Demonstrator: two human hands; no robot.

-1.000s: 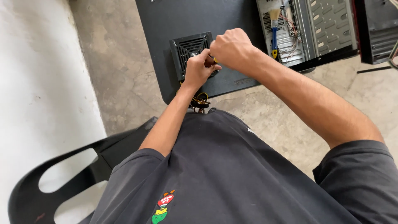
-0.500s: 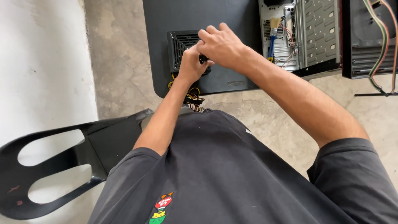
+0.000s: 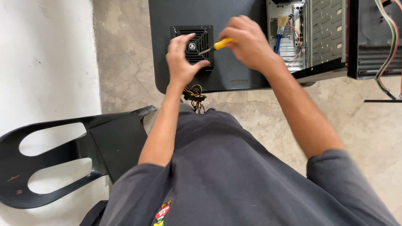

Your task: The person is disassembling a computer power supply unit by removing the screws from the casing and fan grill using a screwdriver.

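In the head view, the hands had drawn apart since the earlier frame, exposing the square fan grille [image 3: 192,44] on the black panel [image 3: 234,62]. The right hand [image 3: 249,44] gripped a yellow-handled screwdriver [image 3: 215,45], tip at the grille. The left hand [image 3: 182,62] rested on the grille, fingers half curled, holding nothing visible. The open computer case [image 3: 312,37] contained a brush [image 3: 281,29] and wiring [image 3: 298,35].

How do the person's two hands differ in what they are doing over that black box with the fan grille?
The right hand is closed around a yellow-handled screwdriver; the left hand holds no tool, fingers curled loosely. The left hand rests against the fan grille of the black box; the right hand hovers to the grille's right, touching it only through the screwdriver's tip. Both are bare and over the box.
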